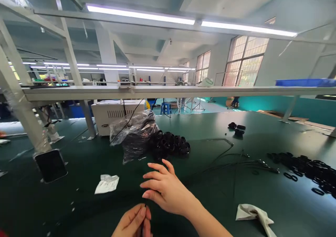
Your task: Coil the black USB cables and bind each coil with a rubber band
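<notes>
At the bottom of the view, my left hand [135, 221] is closed in a pinch. A small dark bit shows at its fingertips, mostly hidden by the fingers, and I cannot make out what it is. Just above and to the right, my right hand [165, 188] is open over the table, fingers apart and nothing in them. Beyond it lies a heap of black rings [170, 144], beside a clear plastic bag [136, 135] with dark contents.
The dark green table [207, 205] carries a phone [51, 165], a paper slip [107, 184], black cables [236, 162], loose black rings [309, 170], a crumpled white cloth [253, 214] and small black parts [238, 130]. A shelf [168, 93] crosses above; a beige machine [115, 114] stands behind.
</notes>
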